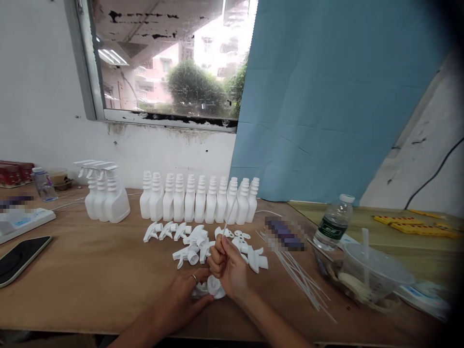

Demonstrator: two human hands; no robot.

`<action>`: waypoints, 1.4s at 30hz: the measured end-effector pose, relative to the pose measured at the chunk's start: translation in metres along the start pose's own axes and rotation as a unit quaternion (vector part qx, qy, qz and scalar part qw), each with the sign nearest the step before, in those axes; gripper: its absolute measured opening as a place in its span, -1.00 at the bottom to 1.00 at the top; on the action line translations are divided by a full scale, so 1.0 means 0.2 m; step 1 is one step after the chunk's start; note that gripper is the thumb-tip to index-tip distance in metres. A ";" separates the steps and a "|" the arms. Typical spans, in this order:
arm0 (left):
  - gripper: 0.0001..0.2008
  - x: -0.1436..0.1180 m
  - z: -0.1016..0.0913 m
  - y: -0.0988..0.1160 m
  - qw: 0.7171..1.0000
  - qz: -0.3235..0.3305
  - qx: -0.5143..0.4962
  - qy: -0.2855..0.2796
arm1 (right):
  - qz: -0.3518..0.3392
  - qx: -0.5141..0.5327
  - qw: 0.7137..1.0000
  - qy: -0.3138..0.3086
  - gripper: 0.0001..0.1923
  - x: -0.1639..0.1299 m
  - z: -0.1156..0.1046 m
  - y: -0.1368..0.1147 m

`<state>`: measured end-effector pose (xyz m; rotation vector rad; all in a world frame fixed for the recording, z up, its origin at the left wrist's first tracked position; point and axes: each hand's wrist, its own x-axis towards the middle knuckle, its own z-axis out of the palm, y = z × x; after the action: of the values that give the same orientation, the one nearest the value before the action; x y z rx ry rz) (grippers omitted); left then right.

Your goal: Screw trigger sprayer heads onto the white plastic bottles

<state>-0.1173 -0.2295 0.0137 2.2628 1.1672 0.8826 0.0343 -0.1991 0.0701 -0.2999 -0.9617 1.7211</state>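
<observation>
My right hand [229, 267] is closed in a fist around a thin white tube [229, 217], which sticks up and leans slightly right. Just below it, my left hand [185, 290] curls its fingers and thumb round a white trigger spray head [214, 287] near the table's front edge; the round collar faces up. The tube's lower end is hidden by my right fist, so I cannot tell if it meets the spray head. Beyond my hands lies a loose pile of white spray heads [197, 238], with small white washers [241, 235] beside it.
A row of white, uncapped bottles [190, 200] stands behind the pile. Bottles with spray heads fitted [108, 200] are at left. More tubes [299, 278] lie at right, near a water bottle [332, 224] and a lidded plastic bowl [373, 270]. A phone [23, 258] rests far left.
</observation>
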 end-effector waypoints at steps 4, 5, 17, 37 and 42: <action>-0.63 0.00 0.00 0.01 1.000 0.002 -0.003 0.002 | 0.001 -0.021 1.000 -0.002 -0.46 0.00 -0.01 0.02; -0.65 0.00 0.00 0.01 1.000 0.002 -0.003 0.002 | -0.001 -0.028 1.000 -0.004 -0.46 0.00 -0.01 0.03; -0.78 0.01 -0.01 0.04 0.999 -0.016 -0.042 -0.013 | 0.013 -0.086 0.995 0.038 -0.42 -0.03 -0.04 0.13; -0.73 0.02 -0.01 0.01 0.998 -0.041 -0.030 -0.026 | -0.024 -0.154 0.984 0.082 -0.43 -0.02 0.00 0.15; -0.75 0.01 -0.01 0.02 0.999 -0.028 -0.024 -0.027 | -0.042 -0.138 0.986 0.085 -0.44 -0.03 -0.01 0.16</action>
<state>-0.1154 -0.2288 0.0180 2.1910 1.1665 0.8153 0.0154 -0.2064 0.0437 -0.5698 -1.0704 1.4610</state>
